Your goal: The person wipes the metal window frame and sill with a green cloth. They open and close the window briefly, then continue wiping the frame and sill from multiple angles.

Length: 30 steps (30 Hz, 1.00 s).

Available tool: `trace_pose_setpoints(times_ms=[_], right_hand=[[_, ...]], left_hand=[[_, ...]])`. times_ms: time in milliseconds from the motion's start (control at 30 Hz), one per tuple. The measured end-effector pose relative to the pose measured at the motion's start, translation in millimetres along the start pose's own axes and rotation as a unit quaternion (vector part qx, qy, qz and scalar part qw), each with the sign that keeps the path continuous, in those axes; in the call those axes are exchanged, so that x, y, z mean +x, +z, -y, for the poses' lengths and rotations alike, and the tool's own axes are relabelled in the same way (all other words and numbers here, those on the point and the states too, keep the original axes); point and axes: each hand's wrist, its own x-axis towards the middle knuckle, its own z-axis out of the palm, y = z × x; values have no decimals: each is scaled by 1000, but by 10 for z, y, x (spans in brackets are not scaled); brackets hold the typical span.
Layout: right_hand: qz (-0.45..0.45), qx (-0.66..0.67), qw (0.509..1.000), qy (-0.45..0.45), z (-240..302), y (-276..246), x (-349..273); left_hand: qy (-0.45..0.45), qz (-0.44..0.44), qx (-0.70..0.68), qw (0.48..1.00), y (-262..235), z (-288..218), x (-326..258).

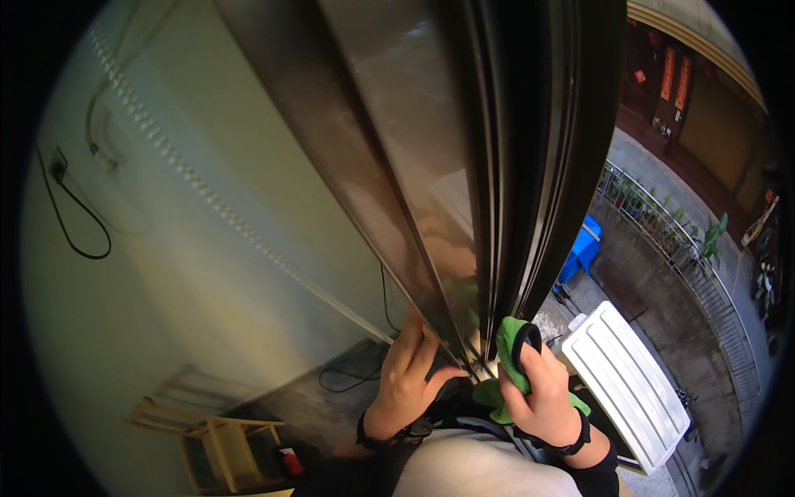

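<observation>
My right hand (pixel 547 396) is closed around a green cloth (pixel 508 338) with a black edge. Part of the cloth bunches up above the fingers, and more of it hangs below them. It is beside the lower end of a tall dark metal window frame (pixel 542 166). On the frame's left side, my left hand (pixel 404 383) rests its outstretched fingers against the brown metal edge, the thumb spread toward the bottom corner. Nothing is held in it, though some fingertips are hard to make out. A glossy panel (pixel 414 108) of the frame reflects a blurred hand shape.
A beaded cord (pixel 224 207) runs down the pale wall (pixel 207 282). At lower left stands a wooden chair (pixel 228 451). Black cables hang by a socket (pixel 58 166) and lie on the floor. Outside are a white ribbed unit (pixel 625 385), a blue cover (pixel 582 248) and a railing (pixel 704 273).
</observation>
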Motion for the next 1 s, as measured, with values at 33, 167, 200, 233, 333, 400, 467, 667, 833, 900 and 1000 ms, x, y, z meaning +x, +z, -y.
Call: trace_pose_setpoints(times_ms=[33, 167, 200, 233, 333, 400, 467, 667, 833, 900, 1000], right_hand=[[0, 3, 1000, 0, -4, 5, 4], [18, -31, 999, 1, -13, 22, 24], [20, -48, 999, -6, -13, 24, 26], [27, -60, 998, -2, -14, 33, 32], [27, -74, 997, -5, -16, 49, 28], [25, -70, 997, 1, -19, 54, 13], [23, -70, 997, -7, -24, 50, -11], [19, -69, 997, -12, -46, 42, -68], [35, -77, 996, -19, -72, 58, -49], [35, -81, 996, -26, -73, 60, -38], [34, -76, 996, -24, -59, 57, -33]], left_hand=[[1, 3, 4, 1000, 2, 5, -2], [13, 4, 11, 1000, 0, 24, -5], [14, 1, 10, 1000, 0, 26, -4], [15, 4, 8, 1000, -2, 26, -2], [12, 3, -1, 1000, -4, 20, -2], [12, 0, -5, 1000, -2, 16, -5], [12, -1, -2, 1000, 4, 16, -9], [13, -6, -7, 1000, 21, 27, -16], [15, -8, -12, 1000, 23, 28, -16], [24, -12, -9, 1000, 19, 30, -13], [21, -17, -13, 1000, 17, 22, -13]])
